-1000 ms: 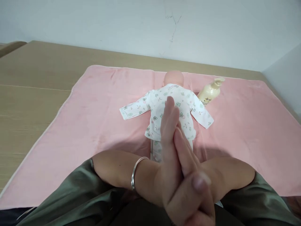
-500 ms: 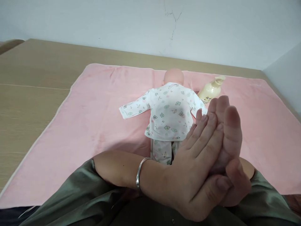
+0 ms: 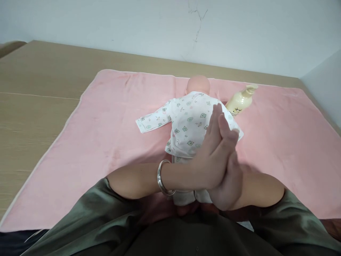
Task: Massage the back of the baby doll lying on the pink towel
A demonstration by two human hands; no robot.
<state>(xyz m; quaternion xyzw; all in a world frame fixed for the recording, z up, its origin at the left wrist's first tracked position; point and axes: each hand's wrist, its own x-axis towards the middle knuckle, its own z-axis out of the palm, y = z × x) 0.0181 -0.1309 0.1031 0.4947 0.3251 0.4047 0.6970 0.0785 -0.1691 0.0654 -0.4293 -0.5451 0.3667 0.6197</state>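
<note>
My left hand, with a silver bangle at its wrist, presses palm to palm against my right hand. The fingers of both are stretched out and slightly smeared by motion. Nothing shows between the palms. Below and behind them a baby doll lies with the back of its bald head up. It wears a white long-sleeved top with a small green and pink print, and matching trousers. My hands hide part of its right side and legs.
A cream pump bottle leans beside the doll's shoulder at right. Under everything lies a pink blanket on a wooden table. A pale wall with a cracked line rises behind the table.
My hands have moved left and turned more upright, staying pressed together. The right forearm and more of the doll's trouser legs now show.
</note>
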